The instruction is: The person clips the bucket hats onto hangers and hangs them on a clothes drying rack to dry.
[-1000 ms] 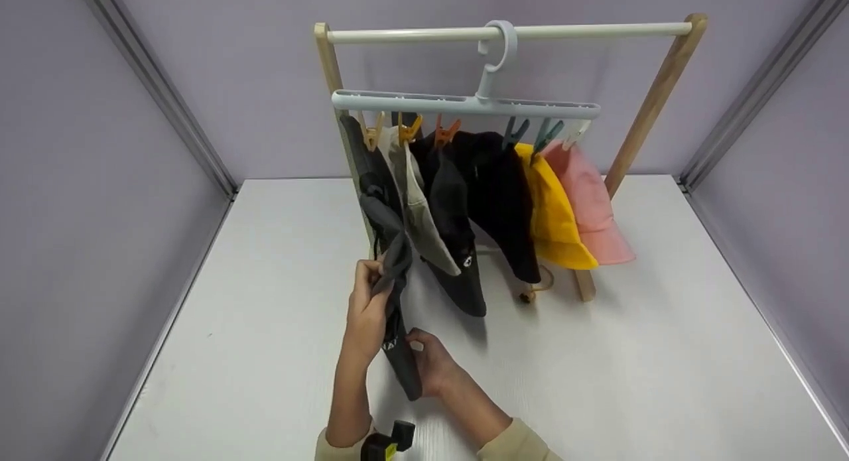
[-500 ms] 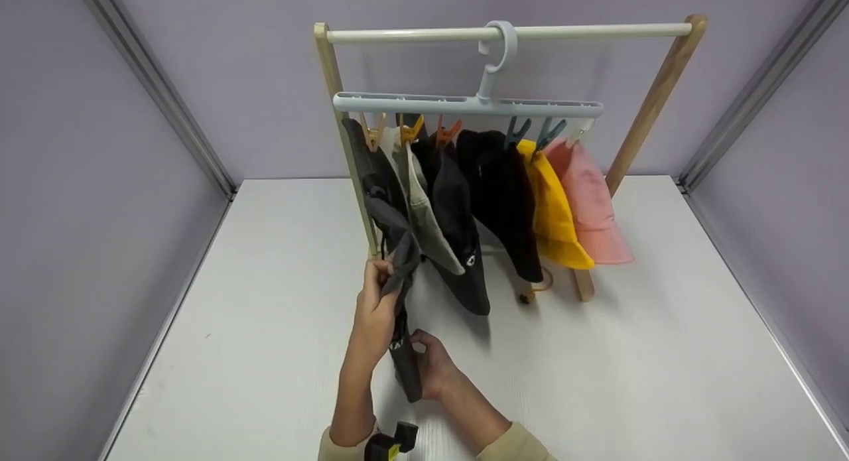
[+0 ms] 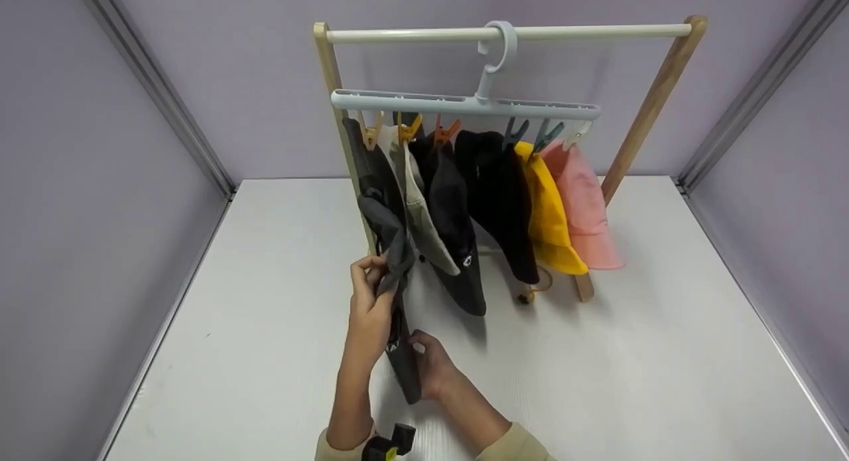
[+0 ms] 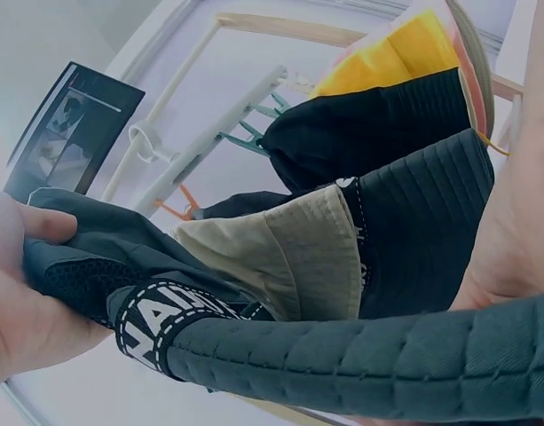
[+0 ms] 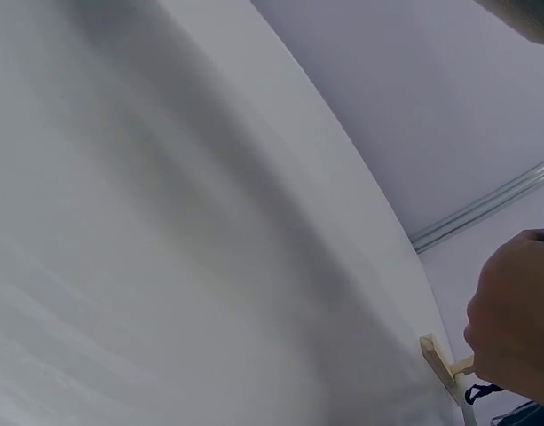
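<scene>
My left hand (image 3: 371, 308) pinches the soft crown of a dark grey brimmed hat (image 3: 404, 371) with a white-lettered band. Thumb and fingers of my right hand (image 3: 434, 368) grip the hat's brim lower down. The hat hangs edge-on, above the table and at the hanger's left end, where dark fabric runs up to a peach clip (image 3: 374, 131). Close up in the left wrist view, the left hand (image 4: 41, 302) holds the crown beside a mesh patch, and the stitched brim (image 4: 369, 359) crosses the foreground. Part of the right hand is hidden behind the brim.
A pale blue clip hanger (image 3: 424, 104) hangs from the white rail (image 3: 597, 31) of a wooden rack. Clipped along it are a beige hat (image 3: 428, 225), black hats (image 3: 494, 202), a yellow hat (image 3: 550, 215) and a pink hat (image 3: 587, 209). Walls enclose the white table (image 3: 663, 355).
The left hand has shifted slightly right and then back left with the hat's crown. The hanger sways a little, and the yellow and pink hats swing left. The right hand has barely moved.
</scene>
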{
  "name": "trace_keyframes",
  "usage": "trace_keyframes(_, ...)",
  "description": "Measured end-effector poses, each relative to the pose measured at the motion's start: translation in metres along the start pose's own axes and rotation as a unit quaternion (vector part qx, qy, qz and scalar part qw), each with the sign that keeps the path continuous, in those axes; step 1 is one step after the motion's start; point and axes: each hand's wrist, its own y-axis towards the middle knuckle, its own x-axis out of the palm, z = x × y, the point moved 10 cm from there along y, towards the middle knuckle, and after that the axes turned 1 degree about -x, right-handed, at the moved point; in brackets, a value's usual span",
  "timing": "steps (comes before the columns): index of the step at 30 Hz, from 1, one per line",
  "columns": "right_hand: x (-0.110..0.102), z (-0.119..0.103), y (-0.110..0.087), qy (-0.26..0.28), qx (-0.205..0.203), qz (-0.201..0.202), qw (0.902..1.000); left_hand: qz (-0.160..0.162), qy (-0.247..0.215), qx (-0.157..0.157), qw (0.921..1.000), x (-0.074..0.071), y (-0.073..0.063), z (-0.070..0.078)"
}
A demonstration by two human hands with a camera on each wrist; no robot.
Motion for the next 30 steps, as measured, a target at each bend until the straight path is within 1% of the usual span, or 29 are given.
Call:
trace_keyframes(1, 0.0, -0.001, 0.0, 0.0, -0.005, 0.002, 1.0, 0.0, 0.0, -0.002, 1.0, 0.0, 0.0, 0.001)
trace_keyframes(3, 0.001, -0.002, 0.0, 0.002, -0.012, 0.003, 0.9999, 0.001, 0.016, -0.004, 0.9999, 0.001, 0.0, 0.004)
trace_keyframes(6, 0.001, -0.003, 0.001, 0.001, -0.016, 0.006, 0.9999, 0.008, 0.061, -0.013, 0.998, 0.001, 0.001, 0.01)
trace_keyframes(8, 0.002, -0.003, 0.002, 0.001, -0.017, 0.005, 0.9998, 0.022, 0.112, -0.024, 0.9932, 0.001, 0.002, 0.014)
trace_keyframes(11, 0.001, -0.003, 0.003, 0.006, -0.022, 0.008, 0.9997, 0.042, 0.173, -0.04, 0.9833, 0.0, 0.005, 0.018)
trace_keyframes(13, -0.001, -0.002, 0.004, 0.007, -0.023, 0.016, 0.9996, 0.051, 0.198, -0.042, 0.9779, 0.0, 0.008, 0.019)
trace_keyframes(15, -0.004, 0.0, 0.005, 0.006, -0.024, 0.028, 0.9993, 0.05, 0.211, -0.043, 0.9752, 0.003, 0.009, 0.02)
trace_keyframes(17, -0.008, 0.002, 0.006, 0.0, -0.022, 0.039, 0.999, 0.041, 0.215, -0.044, 0.9746, 0.006, 0.01, 0.018)
trace_keyframes(19, -0.009, 0.003, 0.007, 0.005, -0.019, 0.04, 0.999, 0.03, 0.215, -0.052, 0.9748, 0.008, 0.011, 0.014)
trace_keyframes(21, -0.007, 0.003, 0.007, 0.02, -0.013, 0.027, 0.9993, 0.021, 0.205, -0.06, 0.9767, 0.007, 0.013, 0.01)
trace_keyframes(23, -0.003, 0.003, 0.007, 0.044, -0.006, 0.005, 0.999, 0.019, 0.185, -0.07, 0.9801, 0.004, 0.015, 0.005)
trace_keyframes(26, 0.004, 0.0, 0.006, 0.063, 0.002, -0.027, 0.9976, 0.034, 0.16, -0.076, 0.9837, -0.008, 0.021, 0.002)
trace_keyframes(28, 0.007, -0.003, 0.005, 0.06, -0.001, -0.033, 0.9976, 0.05, 0.15, -0.078, 0.9844, -0.018, 0.026, 0.001)
trace_keyframes(30, 0.009, -0.006, 0.005, 0.052, -0.008, -0.035, 0.998, 0.061, 0.156, -0.078, 0.9828, -0.026, 0.032, 0.001)
